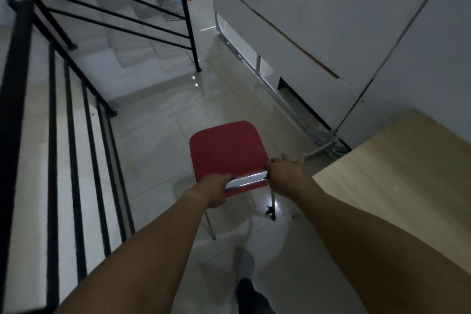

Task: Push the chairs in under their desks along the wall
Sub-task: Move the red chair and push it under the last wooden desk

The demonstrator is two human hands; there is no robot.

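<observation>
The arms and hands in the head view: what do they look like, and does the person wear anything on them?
Both forearms are bare up to the picture's edge: no sleeves show. The left hand and the right hand wear no gloves. No watch, bracelet or ring can be made out, though the picture is dim and slightly blurred.

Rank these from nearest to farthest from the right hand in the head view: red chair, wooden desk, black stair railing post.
1. Red chair: gripped by the right hand.
2. Wooden desk: just to its right.
3. Black stair railing post: far ahead, left.
</observation>
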